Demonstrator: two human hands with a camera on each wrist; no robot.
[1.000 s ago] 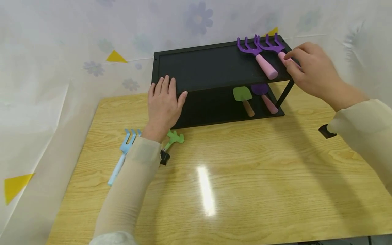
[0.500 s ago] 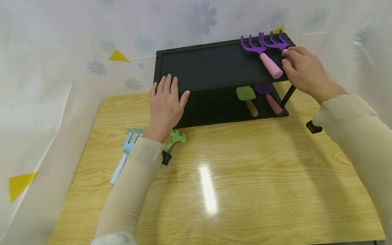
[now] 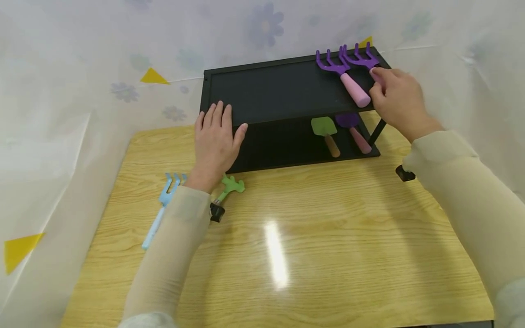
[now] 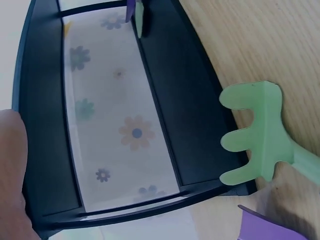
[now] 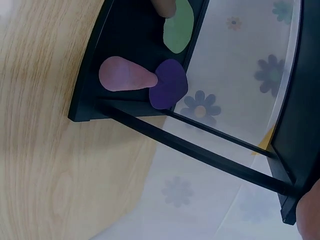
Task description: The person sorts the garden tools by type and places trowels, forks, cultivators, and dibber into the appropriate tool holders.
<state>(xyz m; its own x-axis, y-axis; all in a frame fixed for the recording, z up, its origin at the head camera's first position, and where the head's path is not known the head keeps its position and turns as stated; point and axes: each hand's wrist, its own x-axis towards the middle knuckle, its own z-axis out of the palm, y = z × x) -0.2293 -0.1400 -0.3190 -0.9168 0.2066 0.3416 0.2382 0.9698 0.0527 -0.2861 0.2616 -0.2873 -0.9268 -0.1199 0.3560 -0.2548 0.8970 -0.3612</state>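
In the head view my left hand (image 3: 215, 139) rests with straight fingers on the left front corner of a black two-tier shelf (image 3: 262, 98). My right hand (image 3: 398, 100) pinches the pink handle of the outer purple hand rake (image 3: 362, 60) at the top tier's right end; the hand covers most of that handle. Beside it lies a second purple hand rake (image 3: 355, 91) with a pink handle. On the lower tier are a green trowel (image 3: 324, 126) with a brown handle and a purple trowel (image 3: 359, 139) with a pink handle.
A light blue hand fork (image 3: 157, 218) lies on the wooden table (image 3: 328, 237), left of my left forearm. A green hand rake (image 3: 232, 184) is partly hidden by that wrist. The left wrist view also shows a purple piece (image 4: 267, 227) at its bottom edge. Patterned sheeting stands behind.
My right hand has shifted left along the outer rake's pink handle, covering more of it, and its forearm has swung left. My left hand has stayed on the shelf corner.
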